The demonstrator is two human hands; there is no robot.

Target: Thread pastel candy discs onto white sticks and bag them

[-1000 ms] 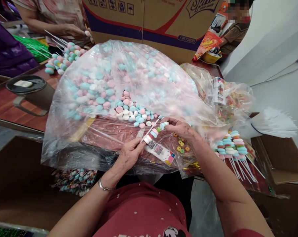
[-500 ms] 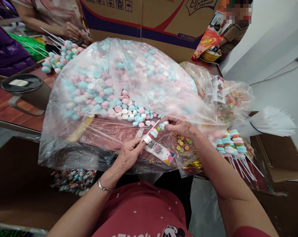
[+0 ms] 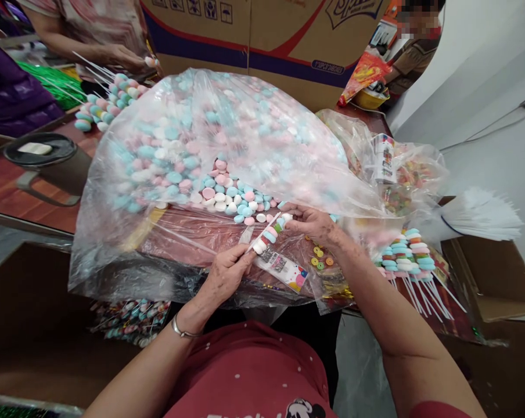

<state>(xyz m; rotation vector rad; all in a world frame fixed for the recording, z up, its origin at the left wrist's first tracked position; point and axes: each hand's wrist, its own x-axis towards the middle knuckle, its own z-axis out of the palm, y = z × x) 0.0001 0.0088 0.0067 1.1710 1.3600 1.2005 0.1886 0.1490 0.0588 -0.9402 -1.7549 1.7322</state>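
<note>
My left hand (image 3: 230,270) is closed around the lower end of a candy skewer (image 3: 268,237), a white stick strung with white, pink, blue and green sweets. At the skewer's upper end, the fingers of my right hand (image 3: 312,223) pinch a white candy (image 3: 287,218). Just beyond, loose pink, blue and white candies (image 3: 232,194) spill from the mouth of a large clear plastic bag (image 3: 166,110). A printed label card (image 3: 284,271) lies under the skewer. Small ring gummies (image 3: 319,255) sit below my right wrist, partly hidden by it.
Finished skewers (image 3: 406,255) lie at the right, by a bundle of white sticks (image 3: 484,215). A lidded mug (image 3: 49,165) stands at the left. Behind the bag rises a big carton (image 3: 284,52). Another person's hand (image 3: 129,58) works at the back left. An open box (image 3: 31,331) sits lower left.
My right hand has brought the white candy against the skewer's upper end, moving slightly left. My left hand keeps its hold. The other person's hand at the back has shifted, showing a candy.
</note>
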